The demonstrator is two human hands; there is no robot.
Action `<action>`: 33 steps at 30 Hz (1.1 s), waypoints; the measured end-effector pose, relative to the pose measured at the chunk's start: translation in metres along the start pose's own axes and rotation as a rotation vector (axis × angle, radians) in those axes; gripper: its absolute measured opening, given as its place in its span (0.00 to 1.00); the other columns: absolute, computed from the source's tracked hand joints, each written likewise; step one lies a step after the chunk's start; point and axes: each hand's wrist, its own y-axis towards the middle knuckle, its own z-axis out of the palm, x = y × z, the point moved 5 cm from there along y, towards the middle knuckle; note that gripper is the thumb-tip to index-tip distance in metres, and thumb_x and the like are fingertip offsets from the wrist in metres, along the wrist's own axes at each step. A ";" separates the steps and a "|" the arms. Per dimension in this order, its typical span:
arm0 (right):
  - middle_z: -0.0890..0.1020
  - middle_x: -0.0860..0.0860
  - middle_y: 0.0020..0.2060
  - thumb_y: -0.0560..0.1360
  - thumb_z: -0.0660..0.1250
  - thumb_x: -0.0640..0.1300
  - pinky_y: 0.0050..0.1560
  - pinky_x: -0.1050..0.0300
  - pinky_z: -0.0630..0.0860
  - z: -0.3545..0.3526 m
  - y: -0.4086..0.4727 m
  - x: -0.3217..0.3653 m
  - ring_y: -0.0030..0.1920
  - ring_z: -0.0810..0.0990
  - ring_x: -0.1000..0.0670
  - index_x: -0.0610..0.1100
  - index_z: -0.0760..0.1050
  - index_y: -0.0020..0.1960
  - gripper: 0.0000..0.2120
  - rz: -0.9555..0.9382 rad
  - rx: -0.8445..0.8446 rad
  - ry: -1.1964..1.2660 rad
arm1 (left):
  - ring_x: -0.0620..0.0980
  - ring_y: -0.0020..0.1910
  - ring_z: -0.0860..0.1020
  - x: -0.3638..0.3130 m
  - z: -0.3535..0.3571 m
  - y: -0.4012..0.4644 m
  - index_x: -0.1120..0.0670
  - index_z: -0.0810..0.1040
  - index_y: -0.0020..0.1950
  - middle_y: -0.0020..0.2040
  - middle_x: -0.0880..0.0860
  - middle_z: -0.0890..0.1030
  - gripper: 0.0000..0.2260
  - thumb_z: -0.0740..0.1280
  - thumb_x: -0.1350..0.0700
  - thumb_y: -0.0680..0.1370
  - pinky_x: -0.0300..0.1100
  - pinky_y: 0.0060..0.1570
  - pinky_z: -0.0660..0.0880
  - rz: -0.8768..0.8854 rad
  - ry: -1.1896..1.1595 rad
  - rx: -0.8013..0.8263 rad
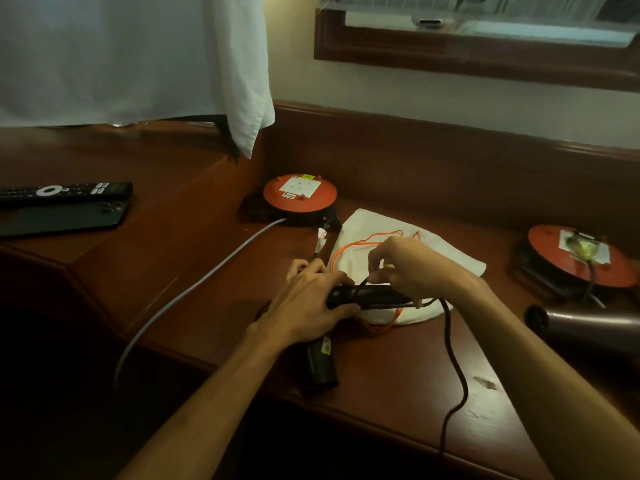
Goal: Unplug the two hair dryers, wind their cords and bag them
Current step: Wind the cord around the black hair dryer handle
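Dryer (367,295), black, rigid: on desk (194,258) over white bag (388,237), long axis left–right, pinned by clenched left hand (308,299). Cord (453,362), limp, light, pinched in right hand (405,268) fingertips; best taken near handle. Second dryer (585,325) far right, nozzle leftward.
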 end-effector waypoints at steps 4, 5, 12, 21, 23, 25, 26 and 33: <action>0.80 0.50 0.37 0.69 0.78 0.55 0.39 0.53 0.75 -0.007 0.018 -0.004 0.42 0.80 0.48 0.40 0.83 0.43 0.18 0.054 -0.031 -0.024 | 0.44 0.57 0.60 0.003 0.000 -0.005 0.40 0.75 0.69 0.53 0.45 0.70 0.25 0.67 0.32 0.75 0.42 0.61 0.63 0.006 0.024 0.015; 0.81 0.48 0.36 0.68 0.78 0.58 0.38 0.52 0.75 -0.005 0.021 -0.003 0.40 0.80 0.48 0.40 0.82 0.40 0.20 0.042 -0.027 -0.038 | 0.45 0.58 0.60 0.005 0.000 -0.008 0.41 0.75 0.69 0.54 0.45 0.70 0.25 0.68 0.33 0.75 0.42 0.61 0.64 0.005 0.015 0.012; 0.83 0.42 0.33 0.55 0.69 0.78 0.36 0.53 0.73 0.020 0.033 -0.014 0.33 0.77 0.48 0.40 0.84 0.38 0.40 0.035 0.272 0.044 | 0.31 0.59 0.65 0.012 -0.006 -0.036 0.33 0.70 0.68 0.53 0.40 0.82 0.29 0.71 0.32 0.68 0.43 0.64 0.61 0.010 -0.267 -0.144; 0.86 0.49 0.39 0.76 0.71 0.39 0.41 0.61 0.80 0.072 0.013 -0.052 0.37 0.84 0.54 0.39 0.85 0.52 0.07 0.097 0.539 0.785 | 0.42 0.61 0.67 0.014 -0.005 -0.051 0.29 0.81 0.58 0.47 0.38 0.77 0.22 0.77 0.36 0.65 0.39 0.58 0.65 -0.071 -0.608 -0.151; 0.85 0.48 0.40 0.77 0.71 0.41 0.40 0.57 0.80 0.078 0.006 -0.062 0.37 0.83 0.52 0.44 0.86 0.51 0.06 0.053 0.538 0.817 | 0.42 0.60 0.69 0.012 -0.007 -0.051 0.31 0.82 0.58 0.47 0.38 0.78 0.21 0.78 0.37 0.65 0.41 0.57 0.66 -0.075 -0.611 -0.137; 0.83 0.43 0.41 0.76 0.73 0.46 0.39 0.58 0.74 0.076 0.000 -0.058 0.36 0.79 0.51 0.39 0.83 0.52 0.10 -0.090 0.547 0.755 | 0.42 0.59 0.70 0.010 -0.009 -0.052 0.32 0.82 0.58 0.47 0.41 0.80 0.21 0.80 0.43 0.67 0.41 0.57 0.67 -0.064 -0.616 -0.126; 0.82 0.43 0.42 0.76 0.72 0.47 0.39 0.58 0.73 0.070 -0.004 -0.055 0.37 0.78 0.51 0.38 0.83 0.52 0.12 -0.112 0.575 0.737 | 0.42 0.59 0.70 0.008 -0.009 -0.053 0.33 0.82 0.58 0.47 0.43 0.80 0.21 0.80 0.44 0.67 0.40 0.58 0.66 -0.050 -0.606 -0.110; 0.71 0.46 0.34 0.81 0.67 0.41 0.29 0.57 0.69 0.023 -0.022 -0.070 0.30 0.65 0.51 0.41 0.83 0.54 0.07 0.028 0.613 0.554 | 0.40 0.60 0.64 0.008 -0.004 -0.056 0.26 0.76 0.61 0.49 0.40 0.74 0.23 0.73 0.31 0.66 0.43 0.61 0.67 -0.002 -0.362 -0.019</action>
